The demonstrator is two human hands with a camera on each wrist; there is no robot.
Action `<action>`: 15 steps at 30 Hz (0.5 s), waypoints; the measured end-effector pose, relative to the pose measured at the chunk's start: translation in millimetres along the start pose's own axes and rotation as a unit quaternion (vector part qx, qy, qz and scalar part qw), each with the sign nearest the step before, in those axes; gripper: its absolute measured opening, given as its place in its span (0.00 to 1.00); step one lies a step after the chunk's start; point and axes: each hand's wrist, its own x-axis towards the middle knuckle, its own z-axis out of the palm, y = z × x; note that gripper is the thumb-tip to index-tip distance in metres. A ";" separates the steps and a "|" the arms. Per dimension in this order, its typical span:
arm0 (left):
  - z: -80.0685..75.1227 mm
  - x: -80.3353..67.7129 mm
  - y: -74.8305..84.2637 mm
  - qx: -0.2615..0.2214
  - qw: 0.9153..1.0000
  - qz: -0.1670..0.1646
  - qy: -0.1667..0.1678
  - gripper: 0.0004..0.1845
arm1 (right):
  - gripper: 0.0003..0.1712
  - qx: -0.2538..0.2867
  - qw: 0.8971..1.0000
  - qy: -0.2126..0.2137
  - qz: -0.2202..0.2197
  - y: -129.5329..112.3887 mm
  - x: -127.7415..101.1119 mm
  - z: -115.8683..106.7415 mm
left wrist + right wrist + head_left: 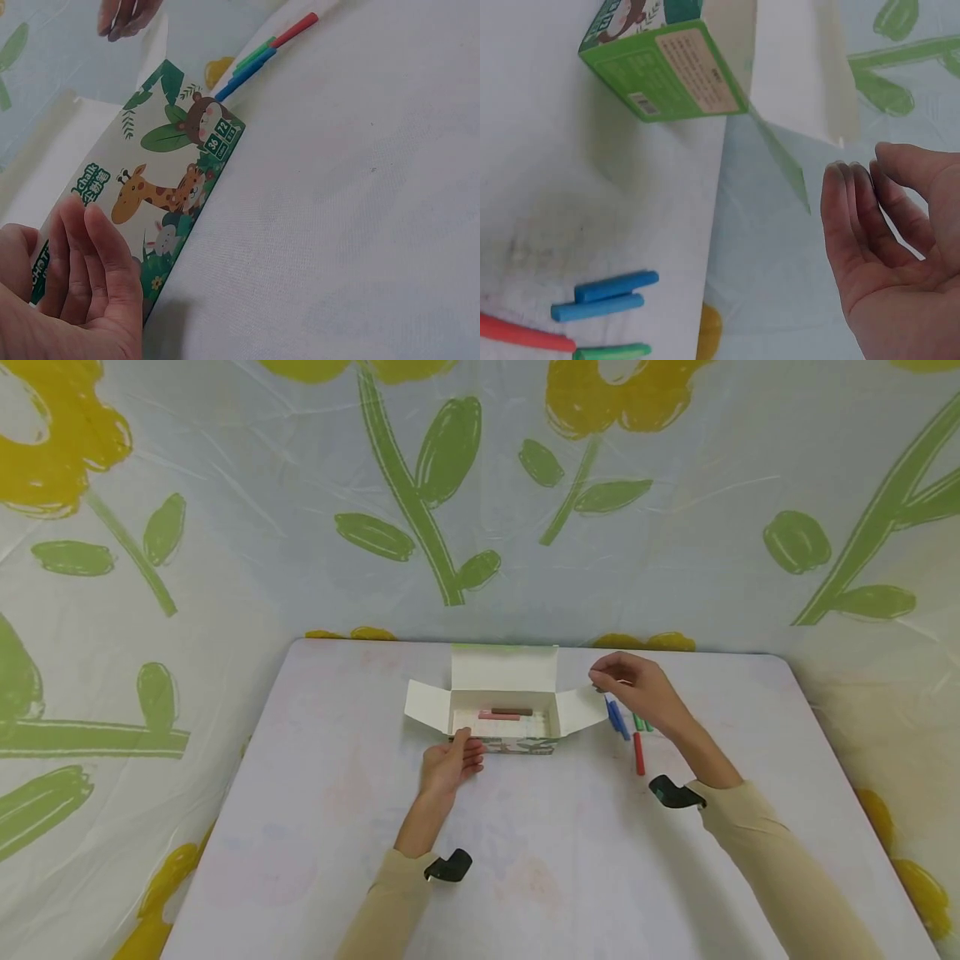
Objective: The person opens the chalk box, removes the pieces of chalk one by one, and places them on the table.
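A printed cardboard chalk box (517, 746) lies on the table with its lid and side flaps folded out. My left hand (444, 768) holds its front wall, thumb over the rim and fingers along the outside; in the left wrist view the fingers cover part of the animal print. Inside the box lie a pink chalk stick (498, 717) and a brown chalk stick (512, 712). Raised beside the right flap (581, 708), my right hand (637, 683) has loosely bent fingers. The right wrist view shows a gap between thumb and fingertips, with nothing in it.
To the right of the box lie blue chalk sticks (615, 286), green chalk (613, 352) and a red chalk stick (639, 753). The white table (360, 860) ends just behind the box, with a flower-printed cloth (300, 485) hanging beyond. The lid (504, 668) stands up at the back.
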 end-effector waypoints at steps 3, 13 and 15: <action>0.6 -0.3 1.0 0.001 1.000 0.000 0.004 0.18 | 0.15 -0.003 1.000 -0.009 -0.007 -5.6 6.2 8.3; 1.8 0.1 0.5 0.001 1.000 -0.002 0.005 0.18 | 0.14 0.026 0.997 -0.053 -0.040 -12.0 25.2 43.8; 1.6 0.7 0.4 -0.001 1.000 -0.004 0.005 0.18 | 0.13 0.029 0.996 -0.064 -0.048 -11.1 28.3 51.8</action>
